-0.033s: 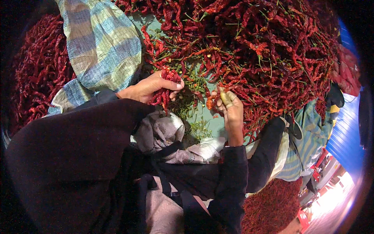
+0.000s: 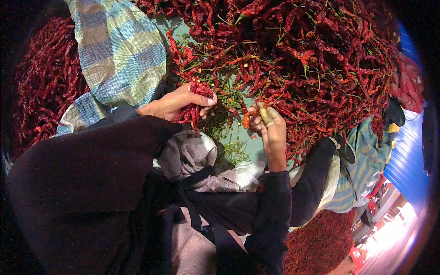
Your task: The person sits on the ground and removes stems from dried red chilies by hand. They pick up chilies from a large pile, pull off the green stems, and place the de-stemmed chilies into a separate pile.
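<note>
A bunch of dried red chili peppers (image 2: 194, 113) is gripped in my left hand (image 2: 173, 103), its fingers wrapped round them and the thumb lying across. To its right, my right hand (image 2: 271, 130) is closed in a pinch at the near edge of the big chili heap (image 2: 321, 59). An orange-red chili pepper (image 2: 246, 120) shows at its fingertips, partly hidden by them. One finger of that hand wears a yellowish cover (image 2: 266, 117). Plucked green stems (image 2: 234, 152) lie on a pale green surface (image 2: 239, 135) between the hands.
At the left, a checked woven sack (image 2: 123, 50) stands beside another chili pile (image 2: 46, 82). My outstretched leg (image 2: 314, 172) borders the heap at the right. A further red pile (image 2: 318, 243) sits at the lower right, near a striped cloth (image 2: 357, 169) and a blue sheet (image 2: 405, 149).
My right hand's fingers have shifted very slightly at the chili pepper. My left hand stays in place.
</note>
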A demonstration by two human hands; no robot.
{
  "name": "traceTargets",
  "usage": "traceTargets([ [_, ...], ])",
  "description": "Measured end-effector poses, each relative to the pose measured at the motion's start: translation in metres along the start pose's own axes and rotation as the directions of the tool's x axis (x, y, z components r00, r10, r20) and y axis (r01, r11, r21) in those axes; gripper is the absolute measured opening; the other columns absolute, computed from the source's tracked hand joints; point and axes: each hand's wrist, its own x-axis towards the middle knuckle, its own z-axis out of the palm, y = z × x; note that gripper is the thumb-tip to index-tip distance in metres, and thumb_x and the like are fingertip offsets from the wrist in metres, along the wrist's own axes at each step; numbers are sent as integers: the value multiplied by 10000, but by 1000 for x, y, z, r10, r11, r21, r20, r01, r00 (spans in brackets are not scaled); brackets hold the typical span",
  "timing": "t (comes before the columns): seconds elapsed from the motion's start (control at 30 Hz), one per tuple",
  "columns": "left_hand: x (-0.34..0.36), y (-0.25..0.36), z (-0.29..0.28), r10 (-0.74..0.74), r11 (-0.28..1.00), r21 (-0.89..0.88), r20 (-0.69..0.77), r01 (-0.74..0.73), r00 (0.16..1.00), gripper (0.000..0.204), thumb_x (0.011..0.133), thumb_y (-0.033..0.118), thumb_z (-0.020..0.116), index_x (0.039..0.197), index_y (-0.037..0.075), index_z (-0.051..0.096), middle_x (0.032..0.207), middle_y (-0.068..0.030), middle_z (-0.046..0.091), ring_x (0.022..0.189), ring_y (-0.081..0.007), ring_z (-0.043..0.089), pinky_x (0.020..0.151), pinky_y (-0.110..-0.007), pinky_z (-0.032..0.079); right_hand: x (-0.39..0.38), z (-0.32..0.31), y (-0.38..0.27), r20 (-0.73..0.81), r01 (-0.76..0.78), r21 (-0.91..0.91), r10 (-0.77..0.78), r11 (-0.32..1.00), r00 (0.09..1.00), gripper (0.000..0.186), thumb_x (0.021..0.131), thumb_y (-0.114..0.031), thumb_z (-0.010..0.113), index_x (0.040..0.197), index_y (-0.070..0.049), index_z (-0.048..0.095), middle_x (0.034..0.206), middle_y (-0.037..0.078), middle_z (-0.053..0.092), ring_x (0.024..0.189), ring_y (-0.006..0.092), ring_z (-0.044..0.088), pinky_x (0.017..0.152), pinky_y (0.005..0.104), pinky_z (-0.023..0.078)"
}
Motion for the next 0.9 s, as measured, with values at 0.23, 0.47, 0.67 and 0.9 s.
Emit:
traceTargets([
  [0.23, 5, 3, 3, -42, 999, 1, 15, 42, 999, 125, 752, 84, 617, 830, 21, 541, 655, -9, 513, 559, -88, 494, 524, -218, 391, 2, 8, 3, 76, 3, 334, -30, 943, 997, 191, 877, -126, 506, 1010, 3, 550, 993, 70, 590, 605, 58, 429, 521, 202, 358],
  [0.47, 12, 10, 15, -78, 997, 27, 109, 75, 991, 202, 744, 103, 657, 906, 18, 572, 721, -27, 578, 598, -99, 543, 545, -228, 437, 5, 57, -2, 137, 68, -71, -58, 995, 989, 132, 857, -124, 547, 941, -26, 572, 785, -27, 529, 607, 41, 404, 540, 193, 328],
  [0.67, 19, 1, 6, -49, 991, -123, 53, 55, 997, 254, 716, 29, 665, 944, 12, 555, 781, -49, 614, 652, -128, 592, 595, -251, 492, 8, 68, -3, 75, 75, 30, -77, 997, 994, 192, 864, -163, 542, 988, -16, 550, 814, -10, 542, 676, 48, 470, 572, 183, 358],
  [0.9, 17, -6, 0, -14, 999, -47, -29, 13, 999, 189, 715, 51, 668, 873, 22, 568, 712, -36, 589, 634, -117, 560, 601, -251, 460, 0, 77, 10, 91, 25, -328, 5, 944, 996, 261, 803, -53, 600, 1026, 43, 505, 894, 80, 577, 818, 132, 558, 730, 252, 457],
])
